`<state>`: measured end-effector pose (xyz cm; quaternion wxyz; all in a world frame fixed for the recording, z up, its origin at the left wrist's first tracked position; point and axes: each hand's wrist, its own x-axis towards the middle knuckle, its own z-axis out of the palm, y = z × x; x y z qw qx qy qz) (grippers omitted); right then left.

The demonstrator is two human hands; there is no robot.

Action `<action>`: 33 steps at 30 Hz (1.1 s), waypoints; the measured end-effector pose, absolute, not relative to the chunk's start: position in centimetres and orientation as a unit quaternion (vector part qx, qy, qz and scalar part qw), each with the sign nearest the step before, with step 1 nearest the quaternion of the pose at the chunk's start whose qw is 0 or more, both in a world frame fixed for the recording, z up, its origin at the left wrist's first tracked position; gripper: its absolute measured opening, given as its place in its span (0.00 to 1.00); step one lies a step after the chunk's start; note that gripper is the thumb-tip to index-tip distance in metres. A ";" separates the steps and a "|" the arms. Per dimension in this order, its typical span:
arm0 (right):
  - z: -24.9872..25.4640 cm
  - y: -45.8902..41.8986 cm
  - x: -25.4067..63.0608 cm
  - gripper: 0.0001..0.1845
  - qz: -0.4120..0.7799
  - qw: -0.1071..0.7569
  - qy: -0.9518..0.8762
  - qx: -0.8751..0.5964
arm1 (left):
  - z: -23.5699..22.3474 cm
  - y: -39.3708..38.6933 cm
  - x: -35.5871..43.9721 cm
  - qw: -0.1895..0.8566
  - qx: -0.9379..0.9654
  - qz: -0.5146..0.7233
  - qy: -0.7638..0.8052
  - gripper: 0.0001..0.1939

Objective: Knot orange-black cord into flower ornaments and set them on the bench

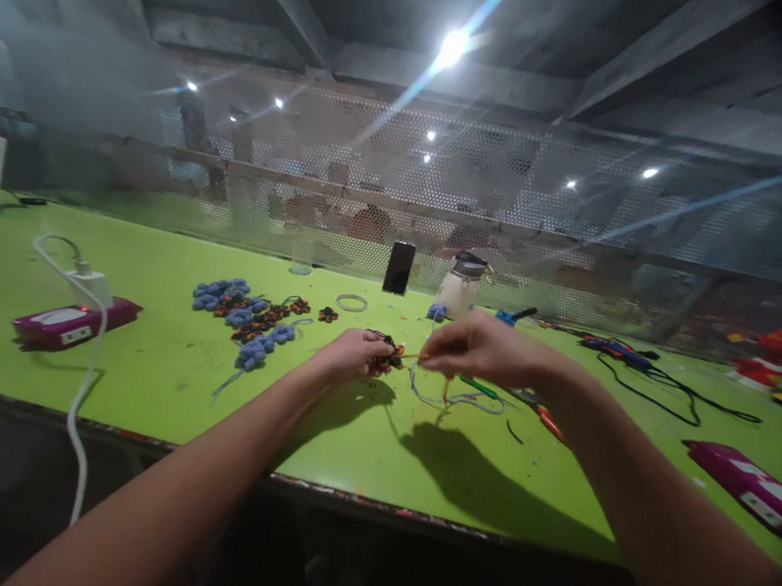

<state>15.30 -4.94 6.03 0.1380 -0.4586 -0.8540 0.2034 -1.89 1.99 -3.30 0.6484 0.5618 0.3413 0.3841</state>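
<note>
My left hand point(355, 354) is closed on a small black-and-orange yarn flower point(393, 358), held just above the green table point(348, 441). To its right, my right hand point(471, 348) is closed in a pinch on an orange-yellow strand point(410, 356) that runs across to the flower. Loose ends hang under the right fingers. Below them lies a pale grey cord point(467, 402) in a loop, beside a green-handled tool point(478, 386), perhaps a crochet hook. Blue yarn flowers point(255, 351) and black-and-orange ones point(272, 318) are heaped left of my hands.
Behind my hands are a phone point(399, 267), a pale jar point(456, 286) and a ring point(351, 303). Purple power strips point(55, 327) sit at left and right. Soldering-iron-like tools with black cord point(618, 350) lie at right. Mesh point(370, 195) borders the table's back.
</note>
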 end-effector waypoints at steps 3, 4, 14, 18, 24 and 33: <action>7.4 -2.2 16.0 0.08 0.065 0.202 -0.851 -0.480 | -3.5 1.8 -1.6 0.667 0.591 0.320 0.321 0.05; 7.0 -1.1 16.3 0.08 0.024 0.214 -0.842 -0.494 | -3.5 1.7 -1.6 0.675 0.598 0.299 0.313 0.06; -1.7 2.8 21.0 0.16 0.041 0.221 -0.786 -0.577 | -3.7 1.1 -1.4 0.639 0.606 0.319 0.350 0.14; -0.1 2.6 21.7 0.17 0.029 0.274 -0.760 -0.589 | -3.3 0.8 -1.4 0.651 0.592 0.301 0.368 0.15; 1.4 -0.2 25.7 0.15 0.054 0.252 -0.739 -0.623 | -2.9 0.8 -1.6 0.676 0.548 0.301 0.390 0.08; 0.1 -6.1 31.9 0.14 0.037 0.147 -0.701 -0.697 | -2.3 1.6 -1.9 0.671 0.544 0.337 0.376 0.07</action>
